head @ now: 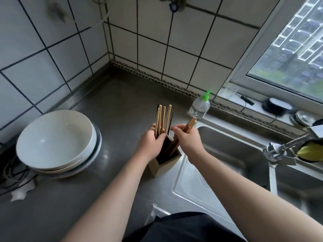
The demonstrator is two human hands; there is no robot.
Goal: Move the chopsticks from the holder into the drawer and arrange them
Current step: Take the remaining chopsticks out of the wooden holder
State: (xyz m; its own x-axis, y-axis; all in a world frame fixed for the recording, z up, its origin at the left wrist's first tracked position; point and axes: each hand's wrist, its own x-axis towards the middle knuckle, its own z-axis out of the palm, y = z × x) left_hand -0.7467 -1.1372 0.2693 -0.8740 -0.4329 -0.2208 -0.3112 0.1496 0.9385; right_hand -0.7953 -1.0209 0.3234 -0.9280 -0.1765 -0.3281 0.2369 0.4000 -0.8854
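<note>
We look down on a grey steel bench (122, 102) set into a corner of white tiled wall (52, 32) with dark grout. At its far left we see a tangle of dark cables (10, 173), then a stack of pale bowls (54, 138) with the widest one on top. Near the middle stands a square, open-topped wooden holder (158, 167), just beside the rim of the sink (227, 149). Behind it to the right, a clear bottle (199, 107) with a green pump top stands at the sink's back corner. The steel sink fills the right side, a flexible tap (283, 147) reaches over it, and above is a window (288, 55) that gives onto a building outside

The bottle bears a small label with dark print, too blurred for us to read

The left hand (152, 138) is curled round a bunch of light chopsticks (163, 117) with a few dark ones among them. They are held upright over the holder's mouth, and their lower ends are hidden behind the hand. Just beside it, the right hand (187, 138) closes its fingers round some brown chopsticks (191, 123), tilted to the right; their lower ends reach down into the holder and their tops point towards the bottle
</note>
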